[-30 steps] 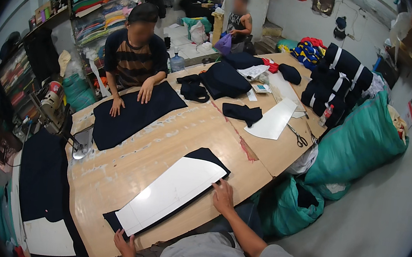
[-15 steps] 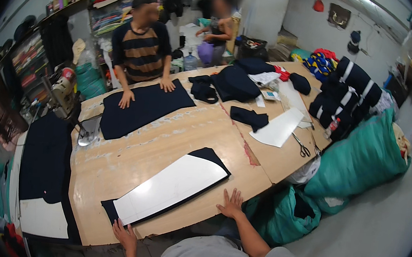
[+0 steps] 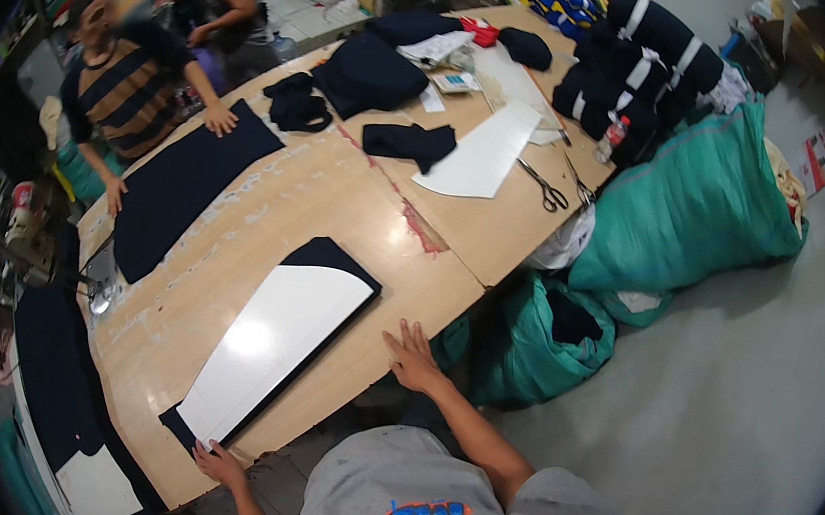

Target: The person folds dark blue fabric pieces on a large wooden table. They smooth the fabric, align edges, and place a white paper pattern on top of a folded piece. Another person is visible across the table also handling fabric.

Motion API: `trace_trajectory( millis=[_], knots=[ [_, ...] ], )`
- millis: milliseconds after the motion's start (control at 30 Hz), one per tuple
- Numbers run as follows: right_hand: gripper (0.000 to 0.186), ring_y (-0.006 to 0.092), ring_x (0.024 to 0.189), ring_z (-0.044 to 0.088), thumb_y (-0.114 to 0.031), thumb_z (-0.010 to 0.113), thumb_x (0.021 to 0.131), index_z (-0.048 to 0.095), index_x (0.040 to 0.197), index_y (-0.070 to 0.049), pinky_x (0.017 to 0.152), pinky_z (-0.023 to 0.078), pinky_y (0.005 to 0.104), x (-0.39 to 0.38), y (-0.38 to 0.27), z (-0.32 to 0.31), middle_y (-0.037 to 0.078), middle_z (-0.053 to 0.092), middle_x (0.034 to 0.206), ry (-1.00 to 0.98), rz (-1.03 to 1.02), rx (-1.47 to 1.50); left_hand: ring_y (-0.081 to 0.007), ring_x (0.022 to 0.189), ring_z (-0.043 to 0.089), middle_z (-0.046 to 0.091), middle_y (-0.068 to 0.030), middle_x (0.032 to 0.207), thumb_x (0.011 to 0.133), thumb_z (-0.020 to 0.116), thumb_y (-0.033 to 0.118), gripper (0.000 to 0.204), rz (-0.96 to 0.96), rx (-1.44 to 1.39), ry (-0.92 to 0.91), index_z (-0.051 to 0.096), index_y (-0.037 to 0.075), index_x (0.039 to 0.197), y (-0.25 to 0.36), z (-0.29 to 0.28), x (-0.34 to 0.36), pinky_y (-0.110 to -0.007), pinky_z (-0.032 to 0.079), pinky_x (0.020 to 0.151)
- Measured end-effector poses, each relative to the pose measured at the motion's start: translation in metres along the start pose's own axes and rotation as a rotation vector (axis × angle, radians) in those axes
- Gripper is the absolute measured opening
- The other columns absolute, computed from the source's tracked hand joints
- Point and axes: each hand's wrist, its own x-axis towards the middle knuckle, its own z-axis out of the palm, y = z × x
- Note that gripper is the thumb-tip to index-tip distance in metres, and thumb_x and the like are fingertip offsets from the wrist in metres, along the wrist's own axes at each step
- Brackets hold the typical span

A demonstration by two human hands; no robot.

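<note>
Beside left grip (image 3: 218, 460): white pattern (image 3: 272, 348).

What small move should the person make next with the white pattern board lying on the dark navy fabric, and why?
Probably bring the right hand onto the white pattern board. That hand rests flat on the wooden table beside it, while the left hand alone pinches the dark navy fabric corner.

White pattern board (image 3: 272, 348), flat atop dark navy fabric piece (image 3: 337, 258), diagonal near table's front edge
</note>
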Motion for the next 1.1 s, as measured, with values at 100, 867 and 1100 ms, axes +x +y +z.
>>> trace_trajectory(
  millis=[100, 867, 1100],
  knots=[
    [0.080, 0.0589, 0.162, 0.005, -0.026, 0.066, 0.101, 0.028, 0.172, -0.016, 0.129, 0.015, 0.0665, 0.007, -0.006, -0.015, 0.033, 0.005, 0.177, -0.119, 0.003, -0.002, -0.0415, 0.149, 0.042, 0.045, -0.0228, 0.162, 0.114, 0.048, 0.046, 0.061, -0.045, 0.069, 0.034, 0.047, 0.004, 0.159, 0.001, 0.001, -0.004, -0.054, 0.037, 0.121],
    [0.034, 0.0184, 0.087, 0.069, -0.019, 0.055, 0.107, 0.062, 0.137, -0.004, 0.078, 0.058, 0.0314, 0.089, 0.377, -0.330, 0.013, 0.073, 0.109, 0.645, 0.518, 1.097, -0.0428, 0.136, 0.052, 0.053, -0.0245, 0.151, 0.105, 0.062, 0.012, 0.035, 0.428, -0.308, -0.306, 0.063, 0.005, 0.139, 0.368, 0.026, -0.227, -0.051, 0.046, 0.112],
    [0.052, 0.0168, 0.089, 0.067, -0.019, 0.057, 0.106, 0.050, 0.156, -0.010, 0.077, 0.055, 0.0299, 0.172, 0.336, -0.348, 0.015, 0.070, 0.119, 0.423, 0.473, 1.265, -0.0450, 0.137, 0.051, 0.056, -0.0242, 0.145, 0.101, 0.066, 0.010, 0.033, 0.270, -0.238, -0.304, 0.064, 0.006, 0.133, 0.397, 0.017, -0.220, -0.053, 0.043, 0.114]
  ],
)
